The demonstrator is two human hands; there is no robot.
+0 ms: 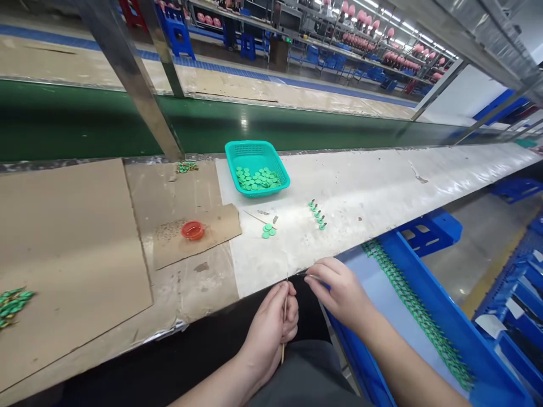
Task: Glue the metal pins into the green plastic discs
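At about 9 o'clock, a heap of green plastic parts [12,305] lies on a cardboard sheet [72,265], apparently there to pad the bench. Toward 11 o'clock, a small red dish [193,230] sits on a second cardboard piece [223,232] speckled with dark grains. At 12 o'clock, a teal plastic basket [250,148] holds loose green discs [257,180], probably placed to stay within easy reach. A few green parts with metal pins [317,215] lie in a short row on the white bench top [360,186] at 1 o'clock. At 6 o'clock, just off the bench's near edge, the left hand [269,330] closes narrowly around a thin stick [284,322], holding it upright. The right hand [339,291] pinches a slender metal pin [307,275] in a narrow fingertip grip — pin and stick almost meeting. At 4 o'clock, a blue crate [449,316] carries a long chain of green parts [418,311].
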